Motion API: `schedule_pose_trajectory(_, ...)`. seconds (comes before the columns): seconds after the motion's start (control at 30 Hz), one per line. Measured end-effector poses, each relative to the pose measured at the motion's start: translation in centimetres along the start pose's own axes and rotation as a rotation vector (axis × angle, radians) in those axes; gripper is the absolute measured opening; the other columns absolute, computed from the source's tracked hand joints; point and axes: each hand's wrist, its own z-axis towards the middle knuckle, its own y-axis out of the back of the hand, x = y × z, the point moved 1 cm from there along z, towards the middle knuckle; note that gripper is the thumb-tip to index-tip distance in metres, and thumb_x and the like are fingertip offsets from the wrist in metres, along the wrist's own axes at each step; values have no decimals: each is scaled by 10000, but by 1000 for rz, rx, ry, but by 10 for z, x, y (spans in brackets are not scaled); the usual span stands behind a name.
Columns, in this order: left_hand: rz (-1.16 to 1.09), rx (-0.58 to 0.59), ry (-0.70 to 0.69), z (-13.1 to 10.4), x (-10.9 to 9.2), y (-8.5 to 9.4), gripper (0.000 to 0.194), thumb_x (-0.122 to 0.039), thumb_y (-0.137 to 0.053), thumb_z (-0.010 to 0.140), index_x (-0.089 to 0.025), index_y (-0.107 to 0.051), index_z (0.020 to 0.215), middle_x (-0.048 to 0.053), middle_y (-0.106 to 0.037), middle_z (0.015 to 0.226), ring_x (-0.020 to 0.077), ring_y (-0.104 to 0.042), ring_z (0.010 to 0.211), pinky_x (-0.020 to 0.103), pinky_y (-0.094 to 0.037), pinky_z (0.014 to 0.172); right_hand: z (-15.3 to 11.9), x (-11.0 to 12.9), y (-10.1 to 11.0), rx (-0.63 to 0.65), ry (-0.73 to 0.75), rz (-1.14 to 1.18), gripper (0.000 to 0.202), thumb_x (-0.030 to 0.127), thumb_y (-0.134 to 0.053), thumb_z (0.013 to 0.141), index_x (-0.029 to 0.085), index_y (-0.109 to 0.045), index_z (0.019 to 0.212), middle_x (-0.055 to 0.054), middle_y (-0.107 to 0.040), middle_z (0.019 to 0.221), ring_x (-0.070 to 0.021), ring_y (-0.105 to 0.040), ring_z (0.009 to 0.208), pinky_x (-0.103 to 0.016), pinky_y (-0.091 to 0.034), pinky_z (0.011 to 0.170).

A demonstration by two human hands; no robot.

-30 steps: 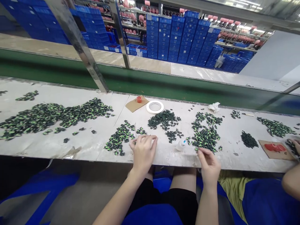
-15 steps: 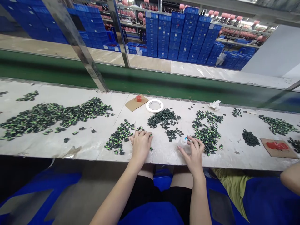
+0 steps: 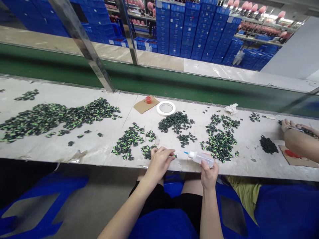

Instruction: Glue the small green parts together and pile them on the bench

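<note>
Head view: the right hand point(image 3: 210, 172) grips a translucent squeeze bottle point(image 3: 203, 158), thumb and fingers clamped around its base end. The bottle lies tilted close to horizontal above the worktop point(image 3: 94, 151), near its near edge, with its blue nozzle tip point(image 3: 186, 153) directed at the left hand point(image 3: 160, 161). A gap separates nozzle and left fingertips. The left hand has thumb and index finger pinched on a small black-and-green piece point(image 3: 175, 155); the state of its other fingers cannot be fully told.

Just beside the left hand, on its left, sits a small cluster of black-and-green pieces point(image 3: 147, 151), with a larger left pile point(image 3: 127, 141) beyond. A long heap point(image 3: 47, 119) covers much of the worktop's left part. Between and beyond the hands lies a pile of dark slender pieces point(image 3: 174, 121), and a right pile of black-and-green pieces point(image 3: 221, 144) stands beyond the right hand.

Toward the far edge: a white tape roll point(image 3: 159, 109), lying flat; just left of it, a red cup point(image 3: 148, 99) on a cardboard piece point(image 3: 142, 106); farther right, a crumpled white tissue point(image 3: 231, 109). At the right end, a co-worker's hand point(image 3: 290, 126) reaches over the worktop.
</note>
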Motion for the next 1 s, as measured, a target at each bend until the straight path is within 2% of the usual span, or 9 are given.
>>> schedule_pose_trajectory(0.13, -21, -52, 33, 0, -1, 0, 142, -142, -680, 767, -238, -690, 870, 26, -755, 848, 221, -662, 809, 417, -302, 861, -4, 5, -7, 10, -37, -132, 263, 432, -642, 754, 181, -601, 684, 5, -601, 598, -149, -536, 551, -252, -429, 529)
schedule_pose_trajectory(0.27, -13, -68, 24, 0, -1, 0, 65, -169, -698, 761, -232, -684, 761, 30, -759, 839, 223, -672, 782, 423, -299, 862, -6, 7, -12, 29, -38, -236, 298, 453, -639, 760, 187, -560, 650, 37, -519, 550, -125, -465, 515, -233, -382, 497)
schedule_pose_trajectory(0.53, 4, -82, 25, 1, -1, 0, 77, -159, -697, 764, -233, -679, 750, 20, -764, 820, 219, -683, 768, 419, -296, 865, -6, 6, -13, 84, -51, -292, 323, 467, -609, 797, 181, -548, 662, 38, -487, 567, -123, -438, 550, -229, -362, 526)
schedule_pose_trajectory(0.73, 68, -66, 25, -1, -3, 2, 55, -187, -673, 799, -220, -682, 756, 21, -766, 855, 203, -683, 768, 417, -307, 878, -6, 5, -13, 28, -60, -289, 369, 481, -610, 786, 193, -472, 601, 60, -388, 545, -104, -371, 527, -217, -320, 498)
schedule_pose_trajectory(1.0, 60, -44, 52, 0, -5, 2, 71, -155, -705, 774, -213, -673, 748, 4, -765, 847, 197, -691, 792, 418, -296, 894, -7, 4, -14, 42, -52, -281, 377, 476, -616, 782, 192, -462, 589, 64, -369, 540, -99, -356, 521, -218, -307, 498)
